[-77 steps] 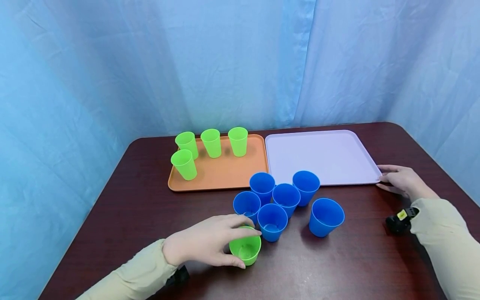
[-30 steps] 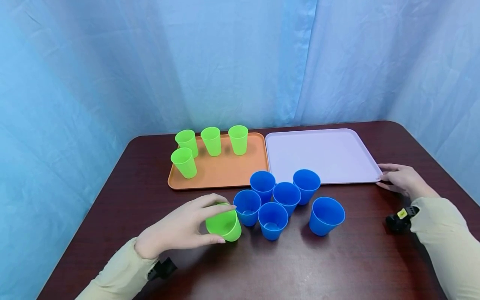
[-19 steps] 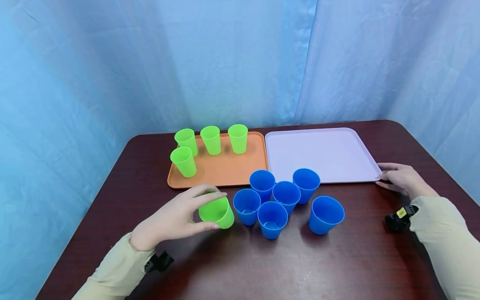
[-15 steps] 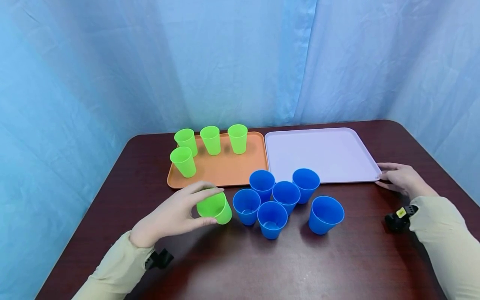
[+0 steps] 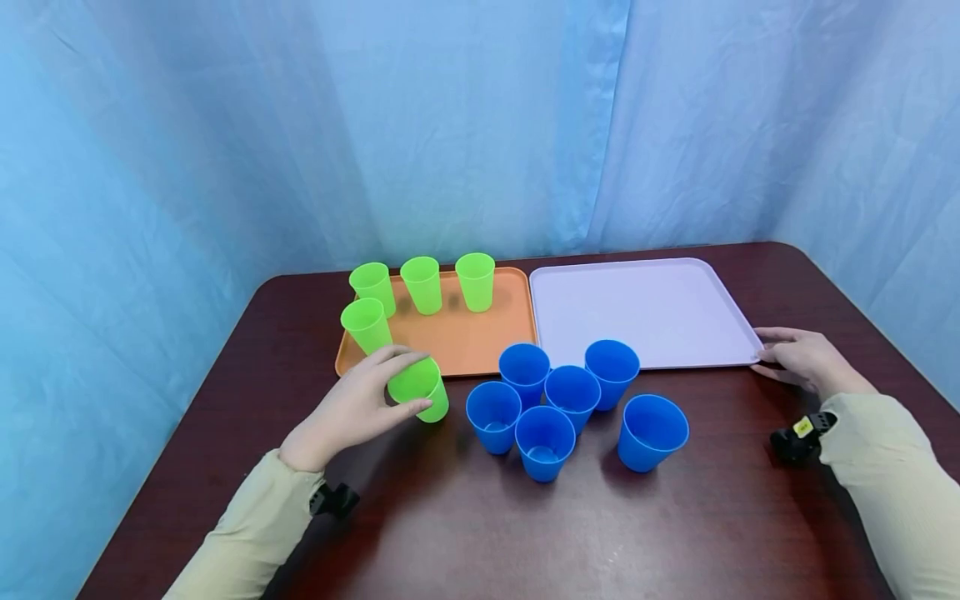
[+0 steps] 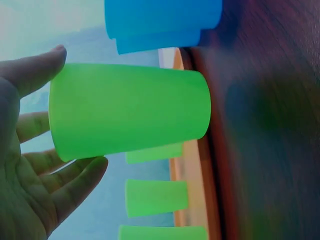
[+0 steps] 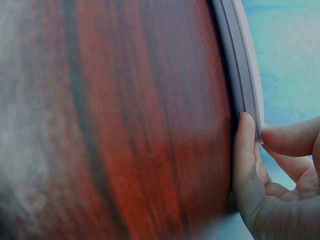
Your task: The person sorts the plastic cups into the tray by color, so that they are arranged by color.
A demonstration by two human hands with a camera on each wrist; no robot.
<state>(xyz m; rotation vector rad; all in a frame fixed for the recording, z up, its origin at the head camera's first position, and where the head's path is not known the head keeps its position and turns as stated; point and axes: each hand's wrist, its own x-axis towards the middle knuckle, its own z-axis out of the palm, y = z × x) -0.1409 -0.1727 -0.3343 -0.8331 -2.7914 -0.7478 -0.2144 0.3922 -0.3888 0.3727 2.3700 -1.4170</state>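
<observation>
My left hand (image 5: 356, 412) grips a green cup (image 5: 422, 393) near its rim, thumb on one side and fingers on the other. In the left wrist view this cup (image 6: 130, 110) appears above the dark table, its base toward the orange tray's front edge. The orange tray (image 5: 472, 342) bears several more green cups (image 5: 476, 283) along its back and left side. At the right, my right hand (image 5: 806, 362) pinches the near right corner of a lilac tray (image 5: 637, 312). The right wrist view shows the thumb and a finger on either side of that tray's rim (image 7: 245, 75).
Several blue cups (image 5: 545, 446) stand upright in a cluster in front of the two trays, with one blue cup (image 5: 651, 433) slightly apart to the right. The dark wooden table (image 5: 570, 542) ends at light blue curtains (image 5: 465, 125) behind and at the sides.
My left hand has carried the green cup from beside the blue cups leftward and away from me, to the orange tray's front edge. The right hand stays at the lilac tray's corner.
</observation>
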